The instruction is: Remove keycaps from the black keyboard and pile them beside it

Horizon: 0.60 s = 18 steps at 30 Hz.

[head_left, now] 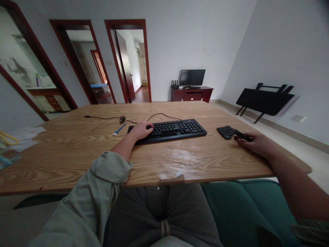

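Lettering on the black plastic keyboard (177,129) is too small to read; it lies lengthwise, left to right, on the wood-grained table (77,157), right end slightly farther off; the left hand (143,130) covers its left end, grip unclear; the right hand (257,143) holds 1 slim dark handle (243,135).

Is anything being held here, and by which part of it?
The right grip holds a slim black object by its right end. The left grip lies over the keyboard at its left end; whether it grasps is unclear.
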{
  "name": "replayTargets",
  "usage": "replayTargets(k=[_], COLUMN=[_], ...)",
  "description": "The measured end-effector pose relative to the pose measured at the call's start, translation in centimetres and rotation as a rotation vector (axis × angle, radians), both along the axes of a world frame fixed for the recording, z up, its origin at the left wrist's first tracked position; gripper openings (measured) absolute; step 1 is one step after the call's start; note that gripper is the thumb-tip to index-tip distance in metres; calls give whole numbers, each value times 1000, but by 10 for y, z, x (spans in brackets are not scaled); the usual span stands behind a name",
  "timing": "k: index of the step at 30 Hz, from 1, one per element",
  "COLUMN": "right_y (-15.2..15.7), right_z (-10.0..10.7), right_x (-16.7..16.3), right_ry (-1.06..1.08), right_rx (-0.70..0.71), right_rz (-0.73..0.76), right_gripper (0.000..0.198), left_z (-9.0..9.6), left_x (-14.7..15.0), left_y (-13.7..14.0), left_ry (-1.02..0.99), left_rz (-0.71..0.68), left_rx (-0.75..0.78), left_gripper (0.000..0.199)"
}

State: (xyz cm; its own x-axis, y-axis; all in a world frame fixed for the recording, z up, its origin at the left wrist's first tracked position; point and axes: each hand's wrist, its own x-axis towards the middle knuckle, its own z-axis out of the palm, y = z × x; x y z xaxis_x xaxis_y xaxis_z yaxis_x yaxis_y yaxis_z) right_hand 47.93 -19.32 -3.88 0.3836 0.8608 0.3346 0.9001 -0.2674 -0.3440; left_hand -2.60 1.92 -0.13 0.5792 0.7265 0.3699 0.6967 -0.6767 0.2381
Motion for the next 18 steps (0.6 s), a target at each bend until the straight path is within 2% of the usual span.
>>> replayTargets(k=[3,6,13,18], right_y=[1,-1,-2,-3], right_z=[2,9,23,26], right_x=[-3,-12,-31,-35], right_ry=[117,155,190,195], right_rx=[-20,-7,-5,-1], right_rz=[47,16,-15,-10], right_gripper=[31,27,18,21], left_z=[0,1,0,0], left_x=[0,0,-1,-1], left_y=[0,0,1,2], left_ry=[1,7,-5,2], left_rz=[-1,5,-4,-8], left_rx=[5,5,16,19], left_gripper=[29,28,28,29])
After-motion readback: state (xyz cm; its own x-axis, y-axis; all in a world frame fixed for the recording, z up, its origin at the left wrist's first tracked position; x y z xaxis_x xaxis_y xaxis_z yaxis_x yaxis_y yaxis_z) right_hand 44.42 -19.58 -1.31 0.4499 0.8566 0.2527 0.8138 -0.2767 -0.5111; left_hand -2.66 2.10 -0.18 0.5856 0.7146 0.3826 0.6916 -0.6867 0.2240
